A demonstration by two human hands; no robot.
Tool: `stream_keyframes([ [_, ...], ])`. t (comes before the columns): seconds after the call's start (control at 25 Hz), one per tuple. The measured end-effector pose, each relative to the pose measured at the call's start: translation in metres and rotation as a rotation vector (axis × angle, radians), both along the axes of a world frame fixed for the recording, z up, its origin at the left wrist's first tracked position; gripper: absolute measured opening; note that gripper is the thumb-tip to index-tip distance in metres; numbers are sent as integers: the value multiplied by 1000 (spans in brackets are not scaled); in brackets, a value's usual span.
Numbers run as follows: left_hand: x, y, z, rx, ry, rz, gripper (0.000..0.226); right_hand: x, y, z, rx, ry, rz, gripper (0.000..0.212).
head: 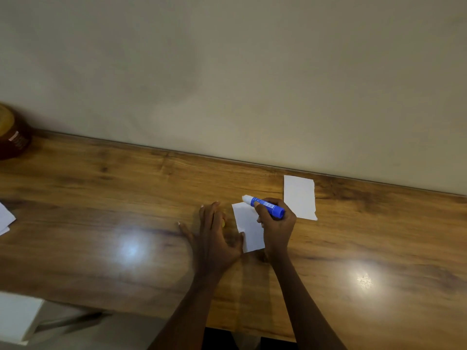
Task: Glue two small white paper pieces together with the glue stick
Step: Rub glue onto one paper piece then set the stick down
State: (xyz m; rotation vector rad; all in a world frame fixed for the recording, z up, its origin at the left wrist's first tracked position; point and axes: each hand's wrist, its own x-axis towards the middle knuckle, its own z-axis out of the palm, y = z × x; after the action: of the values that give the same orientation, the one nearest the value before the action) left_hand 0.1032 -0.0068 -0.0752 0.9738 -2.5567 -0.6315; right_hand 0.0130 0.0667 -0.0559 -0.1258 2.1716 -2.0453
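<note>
A small white paper piece (246,224) lies on the wooden table (101,198) in front of me. My right hand (276,228) rests on its right side and grips a blue glue stick (266,205), uncapped, its white tip pointing up and left above the paper's far corner. My left hand (214,236) lies flat on the table just left of the paper, fingers spread, thumb touching the paper's near left edge. A bit of yellow (223,222), possibly the cap, peeks out under its fingers. A second white paper piece (299,197) lies farther back right, near the wall.
A dark brown jar with a gold lid (11,133) stands at the far left by the wall. White sheets (5,218) poke in at the left edge. A white box-like object (17,317) sits below the table's near left edge.
</note>
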Motion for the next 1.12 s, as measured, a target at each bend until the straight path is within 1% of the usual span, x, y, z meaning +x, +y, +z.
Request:
stream_keyframes([
  [0.12,1,-2,-4,-18,-21,-73,68,5,-7,-9,56,89,31,19],
  [0.24,2,-2,-7,-20,-33,-151,55,6,-11,-13,115,210,68,19],
  [0.32,3,-2,-7,-29,-31,-176,49,6,-11,-15,158,255,86,18],
  [0.48,3,-1,-4,-58,-38,-196,47,7,-12,-17,208,221,144,16],
  [0.64,3,-1,-4,-46,-43,-188,45,7,-14,-15,229,223,135,13],
  [0.76,3,-1,-5,-47,-59,-192,48,8,-13,-14,252,256,60,12],
  [0.92,2,-1,-6,-46,-62,-190,50,7,-11,-14,281,257,-107,15],
  [1.12,1,-1,-7,-47,-62,-175,51,5,-11,-13,281,185,-244,20],
])
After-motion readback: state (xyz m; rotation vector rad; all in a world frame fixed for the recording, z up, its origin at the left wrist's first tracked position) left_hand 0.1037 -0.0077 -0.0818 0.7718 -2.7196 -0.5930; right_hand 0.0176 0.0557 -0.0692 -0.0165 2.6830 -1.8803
